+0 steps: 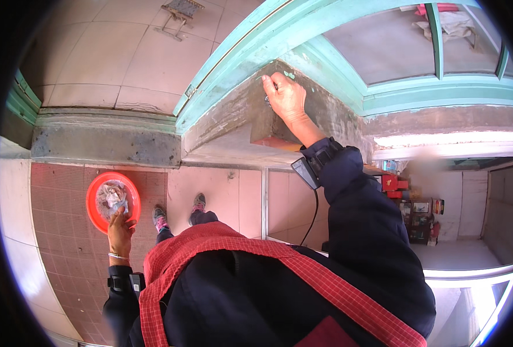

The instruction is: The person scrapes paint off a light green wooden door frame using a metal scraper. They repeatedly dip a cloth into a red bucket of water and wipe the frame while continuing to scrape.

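Observation:
My right hand [285,97] is closed on a small dark wiry scourer [267,100], mostly hidden by the fingers. It presses at the corner of a grimy concrete windowsill [330,104], below a turquoise window frame [326,60]. A flake of green paint [289,75] lies just beyond the knuckles. My left hand [121,227] hangs low on the left with loosely curled, parted fingers. Its fingertips overlap the near rim of a red plastic basin [92,206]; whether they touch it I cannot tell. Inside the basin are a crumpled wet cloth [112,193] and cloudy water.
A brown ribbed mat [61,243] covers the floor at left, beside my shoes [160,217]. A raised concrete threshold [104,145] crosses the doorway, with a small folding stool [180,15] beyond. A black cable [312,221] hangs from my right wrist device. Shelves with goods [419,217] stand at right.

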A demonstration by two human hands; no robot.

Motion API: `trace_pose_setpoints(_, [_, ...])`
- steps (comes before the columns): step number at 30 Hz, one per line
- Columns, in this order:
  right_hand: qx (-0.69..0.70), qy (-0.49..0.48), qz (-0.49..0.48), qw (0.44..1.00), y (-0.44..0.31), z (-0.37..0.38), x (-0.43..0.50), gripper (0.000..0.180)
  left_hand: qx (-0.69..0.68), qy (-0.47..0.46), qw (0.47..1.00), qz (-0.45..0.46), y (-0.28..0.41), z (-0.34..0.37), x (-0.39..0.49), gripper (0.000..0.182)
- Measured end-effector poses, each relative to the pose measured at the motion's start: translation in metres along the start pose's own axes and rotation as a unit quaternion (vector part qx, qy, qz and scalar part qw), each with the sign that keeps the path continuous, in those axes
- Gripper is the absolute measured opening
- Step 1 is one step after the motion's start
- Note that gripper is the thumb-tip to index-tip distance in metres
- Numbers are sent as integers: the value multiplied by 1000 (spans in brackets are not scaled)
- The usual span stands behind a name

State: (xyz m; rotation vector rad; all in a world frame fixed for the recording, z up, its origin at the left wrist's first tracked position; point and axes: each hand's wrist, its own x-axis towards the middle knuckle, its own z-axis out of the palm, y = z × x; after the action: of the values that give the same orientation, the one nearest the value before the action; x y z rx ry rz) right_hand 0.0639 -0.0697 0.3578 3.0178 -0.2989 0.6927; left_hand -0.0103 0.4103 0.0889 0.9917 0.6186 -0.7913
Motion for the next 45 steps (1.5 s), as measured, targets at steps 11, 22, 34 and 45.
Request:
trace_pose_setpoints(11, [26, -37, -23, 999, -24, -27, -49, 34, -9, 11, 999, 30, 3, -29, -5, 31])
trace_pose_setpoints(22, [-60, -2, 3, 998, 19, 2, 22, 35, -16, 5, 1000, 16, -11, -15, -8, 35])
trace_pose_setpoints(34, [41, 34, -100, 994, -14, -25, -49, 29, -29, 29, 999, 17, -2, -28, 4, 35])
trace_pose_setpoints(45, [-41, -17, -14, 999, 7, 0, 16, 36, -7, -28, 999, 26, 13, 5, 5, 32])
